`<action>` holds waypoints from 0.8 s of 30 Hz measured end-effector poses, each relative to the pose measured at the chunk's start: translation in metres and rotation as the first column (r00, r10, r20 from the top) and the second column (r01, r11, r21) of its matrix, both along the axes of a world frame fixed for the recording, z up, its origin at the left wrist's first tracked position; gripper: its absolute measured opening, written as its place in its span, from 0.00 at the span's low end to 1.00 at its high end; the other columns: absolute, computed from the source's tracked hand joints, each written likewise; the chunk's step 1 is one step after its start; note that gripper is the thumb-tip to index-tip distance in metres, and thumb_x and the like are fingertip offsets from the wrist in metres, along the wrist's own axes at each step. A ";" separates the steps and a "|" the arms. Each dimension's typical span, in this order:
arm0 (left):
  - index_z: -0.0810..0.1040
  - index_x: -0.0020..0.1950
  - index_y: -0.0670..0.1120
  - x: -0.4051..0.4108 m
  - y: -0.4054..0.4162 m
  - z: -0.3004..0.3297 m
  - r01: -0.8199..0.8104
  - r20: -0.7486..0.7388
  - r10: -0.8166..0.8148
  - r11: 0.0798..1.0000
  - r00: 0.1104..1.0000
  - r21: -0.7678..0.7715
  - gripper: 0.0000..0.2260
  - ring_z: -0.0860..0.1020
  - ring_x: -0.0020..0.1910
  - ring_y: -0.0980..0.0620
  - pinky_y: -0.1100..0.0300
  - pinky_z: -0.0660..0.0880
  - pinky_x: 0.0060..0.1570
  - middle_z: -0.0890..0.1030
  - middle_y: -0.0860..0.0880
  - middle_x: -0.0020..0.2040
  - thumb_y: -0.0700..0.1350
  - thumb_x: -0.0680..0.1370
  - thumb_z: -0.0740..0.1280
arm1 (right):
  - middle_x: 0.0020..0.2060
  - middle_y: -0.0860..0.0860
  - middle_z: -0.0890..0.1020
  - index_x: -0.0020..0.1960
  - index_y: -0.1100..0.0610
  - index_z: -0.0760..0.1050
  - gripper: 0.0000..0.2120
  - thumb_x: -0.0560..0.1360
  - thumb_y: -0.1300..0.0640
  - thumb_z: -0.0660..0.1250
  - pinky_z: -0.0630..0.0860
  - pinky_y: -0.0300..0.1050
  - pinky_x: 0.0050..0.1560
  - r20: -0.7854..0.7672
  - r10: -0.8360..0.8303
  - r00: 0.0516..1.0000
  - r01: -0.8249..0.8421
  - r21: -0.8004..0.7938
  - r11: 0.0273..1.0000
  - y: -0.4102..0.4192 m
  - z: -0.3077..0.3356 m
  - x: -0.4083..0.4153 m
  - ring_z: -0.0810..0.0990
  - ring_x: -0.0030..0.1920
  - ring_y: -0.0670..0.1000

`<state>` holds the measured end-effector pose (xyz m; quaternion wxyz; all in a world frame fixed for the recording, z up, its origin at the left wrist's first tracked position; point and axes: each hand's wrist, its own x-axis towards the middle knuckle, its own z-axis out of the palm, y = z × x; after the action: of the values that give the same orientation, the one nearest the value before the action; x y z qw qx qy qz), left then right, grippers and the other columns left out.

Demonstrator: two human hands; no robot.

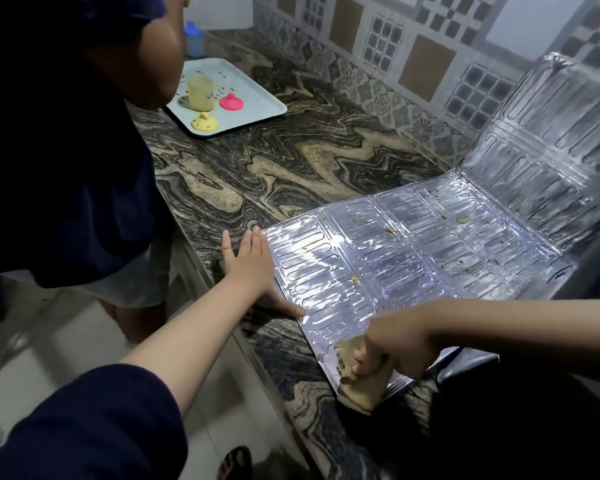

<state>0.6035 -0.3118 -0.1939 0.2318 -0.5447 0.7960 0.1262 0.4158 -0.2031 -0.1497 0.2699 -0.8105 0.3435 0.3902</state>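
Flat left hand (248, 268), right hand (392, 344) gripping a cloth (361, 389) on the foil sheet (413, 258).

The left hand lies wide open, with straight fingers on the stone counter (291, 161) and the thumb touching the sheet's left edge. The right hand is curled tightly round the brownish cloth, which presses on the sheet's near corner.

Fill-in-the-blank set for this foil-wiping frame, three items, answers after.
1. The right hand grips a tan ____ on the foil sheet's near edge.
2. The left hand rests open on the marbled ____.
3. On the tray, near the yellow lid, lies a lid coloured ____.
Answers: cloth; countertop; pink.
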 end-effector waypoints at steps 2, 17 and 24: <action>0.33 0.76 0.38 0.000 0.000 0.000 -0.010 -0.001 0.010 1.000 1.000 0.010 0.75 0.33 0.76 0.46 0.34 0.28 0.66 0.33 0.43 0.77 0.84 0.47 0.59 | 0.41 0.63 0.79 0.64 0.52 0.76 0.31 0.60 0.58 0.62 0.64 0.40 0.38 -0.008 -0.019 1.000 0.020 0.088 0.996 0.004 0.001 0.000 0.71 0.38 0.58; 0.30 0.74 0.36 0.032 -0.002 0.012 -0.059 0.143 0.048 0.995 0.989 0.075 0.75 0.31 0.75 0.43 0.35 0.30 0.68 0.30 0.41 0.76 0.80 0.50 0.66 | 0.37 0.44 0.82 0.53 0.51 0.82 0.14 0.67 0.59 0.71 0.75 0.41 0.42 0.358 -0.512 0.781 0.591 -0.161 0.790 -0.087 0.070 -0.016 0.77 0.38 0.43; 0.31 0.75 0.38 0.017 0.004 0.007 0.053 -0.023 -0.051 0.988 0.998 0.147 0.71 0.28 0.74 0.43 0.37 0.29 0.67 0.27 0.41 0.74 0.77 0.55 0.69 | 0.48 0.59 0.84 0.68 0.51 0.71 0.20 0.77 0.56 0.62 0.74 0.46 0.42 0.476 -0.205 0.855 0.501 -0.658 0.562 -0.157 0.026 0.019 0.82 0.48 0.60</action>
<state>0.6203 -0.3082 -0.1870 0.2671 -0.5037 0.8006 0.1841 0.4348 -0.3603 -0.1240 0.0323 -0.8141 0.5797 -0.0042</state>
